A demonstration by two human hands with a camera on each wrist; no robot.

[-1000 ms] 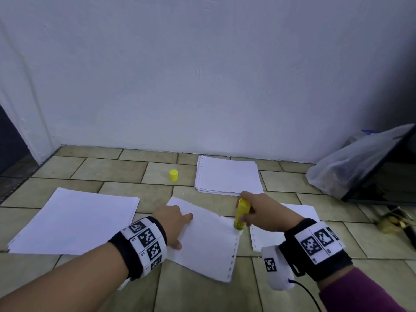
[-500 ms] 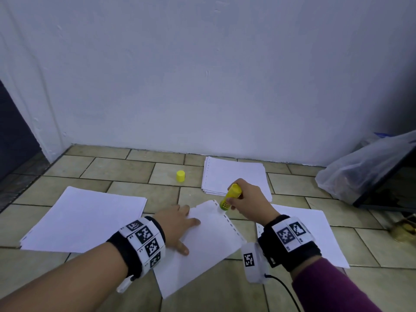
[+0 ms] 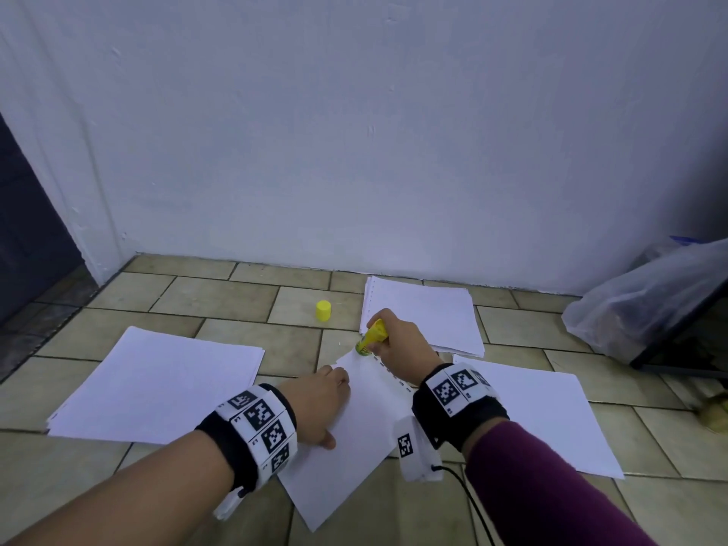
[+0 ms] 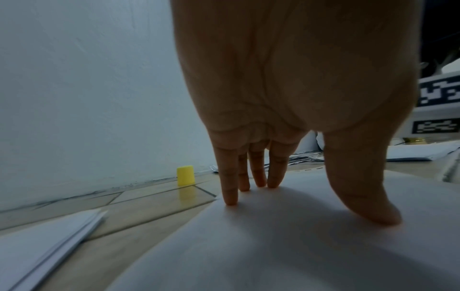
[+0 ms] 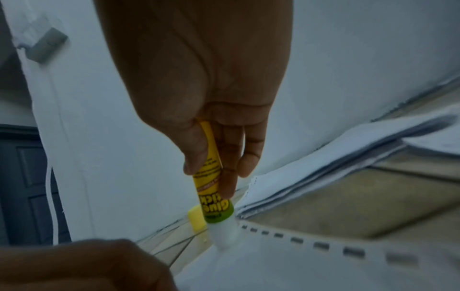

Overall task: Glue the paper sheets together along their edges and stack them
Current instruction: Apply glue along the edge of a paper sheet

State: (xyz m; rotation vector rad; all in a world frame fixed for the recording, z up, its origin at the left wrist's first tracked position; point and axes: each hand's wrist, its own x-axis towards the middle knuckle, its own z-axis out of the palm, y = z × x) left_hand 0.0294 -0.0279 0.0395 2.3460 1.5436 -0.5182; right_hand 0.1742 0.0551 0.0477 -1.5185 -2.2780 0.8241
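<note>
A white sheet [image 3: 354,435] with a punched right edge lies tilted on the tiled floor. My left hand [image 3: 319,403] presses it flat with straight fingers [image 4: 230,189] and thumb. My right hand [image 3: 398,340] grips a yellow glue stick [image 3: 371,336], its white tip [image 5: 222,235] touching the sheet's far corner by the perforations [image 5: 321,245]. The yellow cap [image 3: 323,310] stands on the floor beyond. A paper stack [image 3: 421,313] lies behind my right hand, a second stack [image 3: 157,384] to the left and a sheet [image 3: 539,415] to the right.
A white wall [image 3: 354,132] rises right behind the paper. A clear plastic bag [image 3: 646,297] and a dark frame sit at the far right. A dark doorway [image 3: 23,230] opens at the left.
The right hand has moved the glue stick from the sheet's right edge up to its far corner. The sheet has rotated under the left hand, and the head view has shifted.
</note>
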